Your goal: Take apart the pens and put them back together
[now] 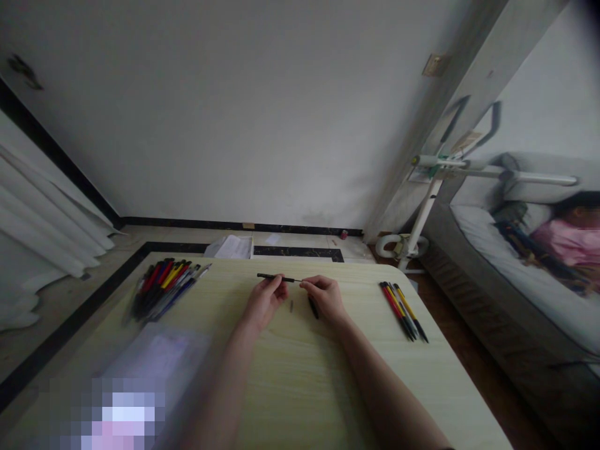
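Over the far middle of the table, my left hand (265, 301) is closed round a black pen barrel (272, 276), which lies nearly level and points left and right. From its right end sticks a thin pale pen refill (297, 280). The fingertips of my right hand (324, 295) pinch the outer end of that refill. On the tabletop below my right hand lies a short black pen part (313, 307), partly covered by the fingers. Between the hands rests a tiny greyish piece (291, 305), perhaps a spring, too small to be sure.
A pile of mixed pens (164, 284) lies at the table's left. Several pens (403, 311) lie side by side on the right. A blurred plastic bag (154, 353) is at the near left. Beyond the table (290, 387) stand exercise equipment (424, 215) and a sofa with a person.
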Tool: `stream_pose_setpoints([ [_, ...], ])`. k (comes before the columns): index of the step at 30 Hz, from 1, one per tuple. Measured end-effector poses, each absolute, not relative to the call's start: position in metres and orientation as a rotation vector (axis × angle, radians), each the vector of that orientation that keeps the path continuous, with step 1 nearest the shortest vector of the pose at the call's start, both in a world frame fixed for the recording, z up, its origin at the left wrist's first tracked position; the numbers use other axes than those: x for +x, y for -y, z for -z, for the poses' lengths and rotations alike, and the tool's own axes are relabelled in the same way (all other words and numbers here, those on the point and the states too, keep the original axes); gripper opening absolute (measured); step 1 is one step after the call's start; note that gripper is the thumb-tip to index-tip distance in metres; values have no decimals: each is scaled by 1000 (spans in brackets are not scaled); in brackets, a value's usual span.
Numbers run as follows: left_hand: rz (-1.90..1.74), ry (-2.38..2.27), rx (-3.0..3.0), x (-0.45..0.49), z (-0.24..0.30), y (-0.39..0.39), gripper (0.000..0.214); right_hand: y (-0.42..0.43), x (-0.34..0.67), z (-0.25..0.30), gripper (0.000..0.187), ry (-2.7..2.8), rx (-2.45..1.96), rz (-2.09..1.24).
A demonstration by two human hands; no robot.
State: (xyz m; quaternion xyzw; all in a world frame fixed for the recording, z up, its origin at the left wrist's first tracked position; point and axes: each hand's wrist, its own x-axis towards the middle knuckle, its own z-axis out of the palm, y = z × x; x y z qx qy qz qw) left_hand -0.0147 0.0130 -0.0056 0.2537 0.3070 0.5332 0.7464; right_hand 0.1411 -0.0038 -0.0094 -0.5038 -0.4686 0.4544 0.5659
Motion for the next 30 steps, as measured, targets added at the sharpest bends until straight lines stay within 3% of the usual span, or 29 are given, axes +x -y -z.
stream_pose_setpoints([
  [30,-1162,-557,353,-24,10,-18,14,1,148,17,22,1281,-1201,-1071],
])
